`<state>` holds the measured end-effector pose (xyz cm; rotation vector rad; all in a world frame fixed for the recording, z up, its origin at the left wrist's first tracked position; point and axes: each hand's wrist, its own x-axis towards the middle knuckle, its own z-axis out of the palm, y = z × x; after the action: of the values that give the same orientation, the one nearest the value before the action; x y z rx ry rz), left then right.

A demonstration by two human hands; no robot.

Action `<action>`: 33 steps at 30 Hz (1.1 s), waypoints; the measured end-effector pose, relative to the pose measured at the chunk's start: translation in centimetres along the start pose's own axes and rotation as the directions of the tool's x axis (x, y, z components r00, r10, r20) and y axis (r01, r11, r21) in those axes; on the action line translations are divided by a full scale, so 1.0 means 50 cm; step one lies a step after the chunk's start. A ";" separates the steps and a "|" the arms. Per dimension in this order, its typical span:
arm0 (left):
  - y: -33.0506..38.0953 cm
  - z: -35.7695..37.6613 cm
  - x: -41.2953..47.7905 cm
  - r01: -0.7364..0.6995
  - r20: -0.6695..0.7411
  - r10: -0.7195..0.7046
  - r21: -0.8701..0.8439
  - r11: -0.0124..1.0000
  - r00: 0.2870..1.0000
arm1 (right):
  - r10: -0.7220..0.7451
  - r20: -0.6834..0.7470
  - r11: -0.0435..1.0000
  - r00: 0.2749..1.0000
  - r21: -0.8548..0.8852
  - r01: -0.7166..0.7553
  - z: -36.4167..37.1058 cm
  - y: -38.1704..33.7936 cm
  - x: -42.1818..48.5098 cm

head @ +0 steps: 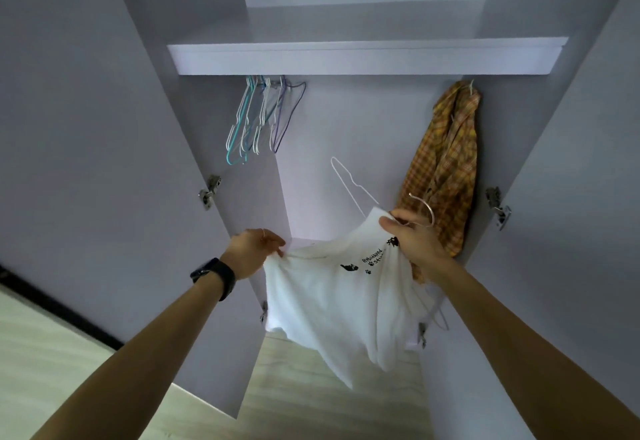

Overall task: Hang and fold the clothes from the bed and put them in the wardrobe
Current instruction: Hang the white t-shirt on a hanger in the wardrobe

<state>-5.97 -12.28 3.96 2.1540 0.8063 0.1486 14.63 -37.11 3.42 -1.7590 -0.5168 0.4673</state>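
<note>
Forearms: both reach forward and up into the wardrobe, toward the shelf.
Left hand: well below the shelf, left of its middle; its fingertips pinch one edge of the tee and pull it out to the left.
Right hand: well below the shelf, right of its middle; it grips the hanger at the base of the hook, with the tee's collar caught under the thumb.
Tee: white with small black print, stretched between the two hands; its body sags down away from the shelf.
Hanger: white wire, only partly inside the tee. One shoulder pokes out of the collar up toward the shelf; the other end shows under the fabric, lower and to the right.
Long axis: tilted, not level with the shelf.
Hook: points up toward the shelf's right half, well short of it.
Rail: hidden behind the shelf's front lip.
Empty hangers: bunched under the shelf's left end.
Plaid shirt: hangs under the shelf's right end, just behind the right hand.
Nearer hand: the right, judged best placed to lift the hook.
Likely next: seat the tee squarely, then raise the hook into the gap under the shelf's middle.
</note>
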 end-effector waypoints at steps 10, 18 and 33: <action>0.016 0.026 0.022 0.144 0.204 -0.130 -0.053 0.988 0.970 | 0.008 -0.094 0.996 0.996 -0.089 -0.016 -0.016 0.041 -0.012; 0.000 0.015 0.042 0.006 0.277 -0.102 0.328 0.945 0.955 | -0.027 -0.055 0.988 0.998 -0.150 0.019 0.001 0.050 -0.013; -0.067 0.046 -0.003 0.347 0.586 -0.320 0.070 0.935 0.744 | -0.060 -0.099 0.993 0.993 -0.105 0.050 0.012 0.054 -0.009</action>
<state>-6.93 -12.33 -0.01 1.8075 0.7807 -0.6634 14.20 -37.48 0.69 -1.8511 -0.5230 0.3149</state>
